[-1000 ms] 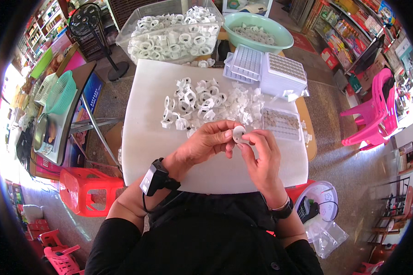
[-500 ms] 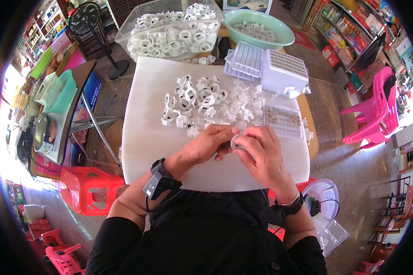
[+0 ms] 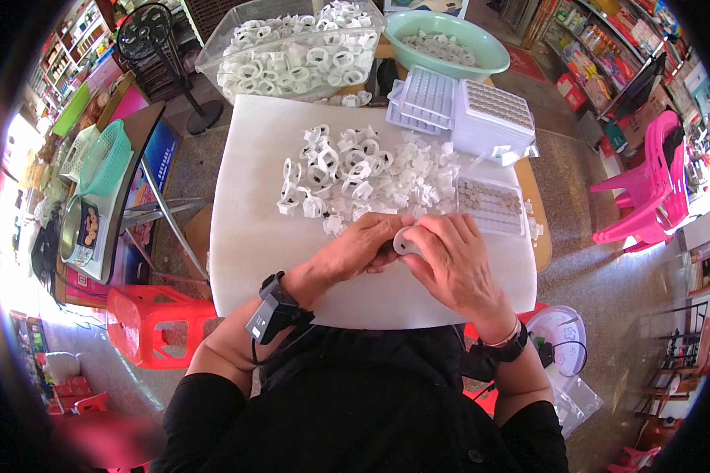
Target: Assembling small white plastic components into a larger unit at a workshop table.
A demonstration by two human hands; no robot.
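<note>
Disc (image 3: 404, 242), small, white and rounded with a dark hole, sits between both hands above the near half of the white table (image 3: 292, 272). Left hand (image 3: 361, 244) grips its left edge, fingertips partly hidden; right hand (image 3: 454, 260) pinches its right side between thumb and fingers. Judged light and stiff, probably smooth plastic, apt to spin if squeezed off-centre; best hold is opposite sides of the rim. Containers: clear bin (image 3: 292, 93) beyond the table's far edge, heaped with white rings (image 3: 318, 57); green basin (image 3: 493, 61) to its right, small pale pieces (image 3: 442, 49) inside; shallow tray (image 3: 489, 224) beyond the right hand, greyish rounds (image 3: 481, 192) in its far part; tray stack (image 3: 485, 147) behind that, round items (image 3: 497, 104) in rows on top
</note>
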